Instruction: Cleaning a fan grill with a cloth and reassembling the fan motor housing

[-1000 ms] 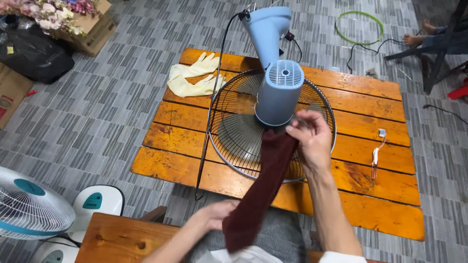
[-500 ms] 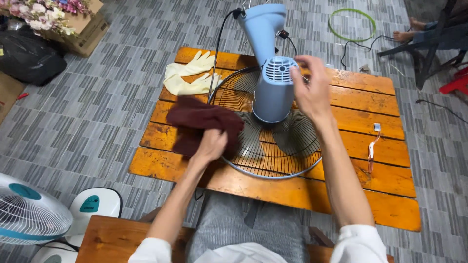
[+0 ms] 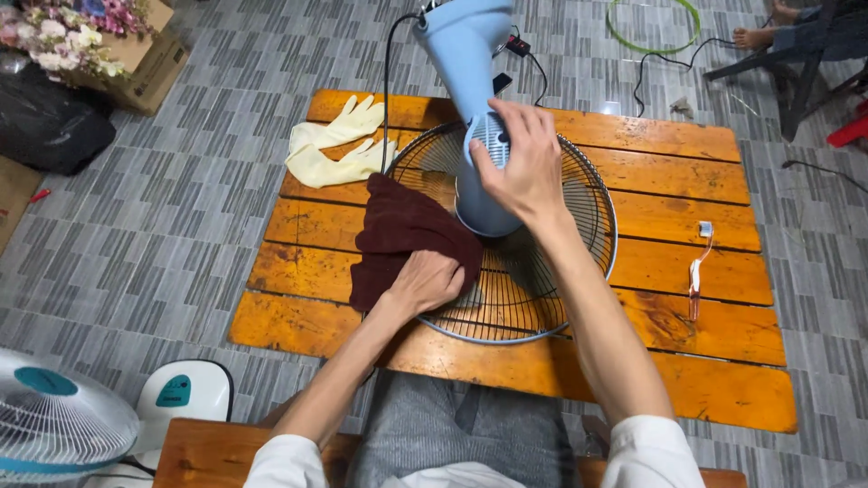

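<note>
light: bright, even, from overhead | shadows: soft, short beneath the round wire fan grille | glare: mild sheen on the orange slatted wooden table | focus: sharp centre, slight blur on the right hand | edges: wide-angle bending at the corners
</note>
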